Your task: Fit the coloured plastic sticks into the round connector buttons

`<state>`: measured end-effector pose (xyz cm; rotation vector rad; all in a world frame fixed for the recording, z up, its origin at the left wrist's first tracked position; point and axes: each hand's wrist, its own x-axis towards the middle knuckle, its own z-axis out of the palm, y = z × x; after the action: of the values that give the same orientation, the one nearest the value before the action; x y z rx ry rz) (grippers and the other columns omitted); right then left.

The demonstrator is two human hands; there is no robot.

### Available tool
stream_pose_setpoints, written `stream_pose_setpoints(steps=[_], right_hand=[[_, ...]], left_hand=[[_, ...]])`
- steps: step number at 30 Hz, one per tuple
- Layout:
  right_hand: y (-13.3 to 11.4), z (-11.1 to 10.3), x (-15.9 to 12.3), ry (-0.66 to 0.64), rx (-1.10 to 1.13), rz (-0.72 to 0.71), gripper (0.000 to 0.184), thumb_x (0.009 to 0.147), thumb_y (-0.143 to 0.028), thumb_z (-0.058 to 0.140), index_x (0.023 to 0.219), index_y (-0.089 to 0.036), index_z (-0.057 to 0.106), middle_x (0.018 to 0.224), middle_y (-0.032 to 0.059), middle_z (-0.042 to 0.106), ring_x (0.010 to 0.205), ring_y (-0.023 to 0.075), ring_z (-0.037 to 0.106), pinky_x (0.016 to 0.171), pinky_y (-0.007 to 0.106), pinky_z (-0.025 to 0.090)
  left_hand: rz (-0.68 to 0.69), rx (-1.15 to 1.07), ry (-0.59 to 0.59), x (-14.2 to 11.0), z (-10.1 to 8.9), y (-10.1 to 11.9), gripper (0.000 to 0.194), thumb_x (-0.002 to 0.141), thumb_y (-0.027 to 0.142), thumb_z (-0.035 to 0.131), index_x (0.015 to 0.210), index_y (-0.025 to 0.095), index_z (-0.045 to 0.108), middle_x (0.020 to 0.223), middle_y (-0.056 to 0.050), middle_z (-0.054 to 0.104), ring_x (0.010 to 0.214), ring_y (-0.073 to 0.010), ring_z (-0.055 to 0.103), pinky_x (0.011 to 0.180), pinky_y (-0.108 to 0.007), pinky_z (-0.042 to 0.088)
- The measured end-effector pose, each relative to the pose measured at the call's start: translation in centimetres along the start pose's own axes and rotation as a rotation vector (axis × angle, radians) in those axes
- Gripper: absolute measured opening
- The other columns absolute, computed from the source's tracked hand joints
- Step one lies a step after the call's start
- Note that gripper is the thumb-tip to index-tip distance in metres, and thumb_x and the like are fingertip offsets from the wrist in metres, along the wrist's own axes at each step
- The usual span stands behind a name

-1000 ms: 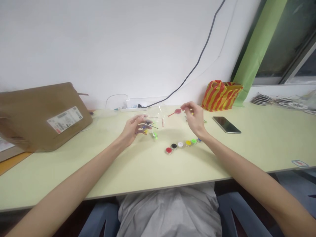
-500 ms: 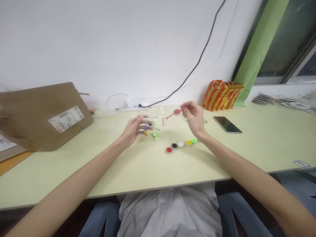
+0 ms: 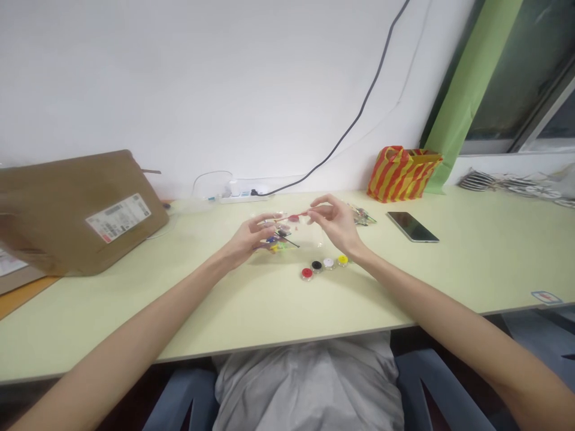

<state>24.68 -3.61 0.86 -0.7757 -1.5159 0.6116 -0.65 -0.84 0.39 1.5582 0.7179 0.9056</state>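
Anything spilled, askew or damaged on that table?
Nothing clearly stands out: the small round pieces sit in a row, the phone lies flat, the striped bag stands upright, and the red piece is between left hand and right hand.

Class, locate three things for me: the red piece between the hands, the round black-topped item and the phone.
Red piece point(image 3: 293, 218), head view: on its round part.
Black-topped item point(image 3: 317, 264), head view: on its top.
Phone point(image 3: 412, 227), head view: on its dark screen.

White label point(image 3: 118, 218) on cardboard box point(image 3: 63, 206), print illegible; sticker point(image 3: 546, 297) on table point(image 3: 467, 263), unreadable.
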Motion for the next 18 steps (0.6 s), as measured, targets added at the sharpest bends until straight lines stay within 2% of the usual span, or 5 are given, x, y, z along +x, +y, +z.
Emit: stream_pose_setpoints(steps=[4, 10, 15, 18], right_hand=[[0.0, 0.3, -0.3, -0.001, 0.012, -0.016, 0.03, 0.083, -0.046, 0.078, 0.088, -0.02, 0.065, 0.084, 0.0052, 0.077, 0.076, 0.021, 0.073, 0.07, 0.033, 0.054], [0.1, 0.8, -0.7, 0.038, -0.076, -0.054, 0.03, 0.08, -0.045, 0.082, 0.074, -0.019, 0.069, 0.079, 0.0053, 0.075, 0.075, 0.0193, 0.069, 0.06, 0.028, 0.048], [-0.5, 1.9, -1.7, -0.045, -0.09, -0.027, 0.027, 0.083, -0.039, 0.08, 0.07, -0.019, 0.067, 0.075, 0.0037, 0.074, 0.071, 0.0181, 0.067, 0.058, 0.027, 0.046], [-0.8, 1.8, -1.7, -0.154, -0.139, -0.042, 0.018, 0.091, -0.035, 0.07, 0.083, -0.02, 0.076, 0.089, 0.0054, 0.077, 0.085, 0.0201, 0.07, 0.065, 0.029, 0.05]], left_hand=[[-0.008, -0.008, -0.083, 0.0, -0.1, -0.5, 0.058, 0.08, 0.035, 0.086, 0.132, 0.023, 0.065, 0.12, -0.015, 0.075, 0.094, -0.0259, 0.076, 0.07, -0.028, 0.058], [0.001, -0.058, -0.098, 0.1, 0.2, -0.6, 0.058, 0.078, 0.031, 0.088, 0.131, 0.023, 0.066, 0.121, -0.016, 0.075, 0.094, -0.0281, 0.077, 0.073, -0.031, 0.058], [0.017, -0.084, -0.142, 0.0, 0.5, -0.5, 0.054, 0.077, 0.028, 0.088, 0.126, 0.024, 0.068, 0.115, -0.013, 0.078, 0.093, -0.0265, 0.078, 0.085, -0.037, 0.059], [0.059, -0.044, -0.055, 0.1, 0.8, -0.4, 0.045, 0.077, 0.03, 0.088, 0.117, 0.02, 0.071, 0.114, -0.012, 0.078, 0.089, -0.0255, 0.078, 0.083, -0.036, 0.06]])
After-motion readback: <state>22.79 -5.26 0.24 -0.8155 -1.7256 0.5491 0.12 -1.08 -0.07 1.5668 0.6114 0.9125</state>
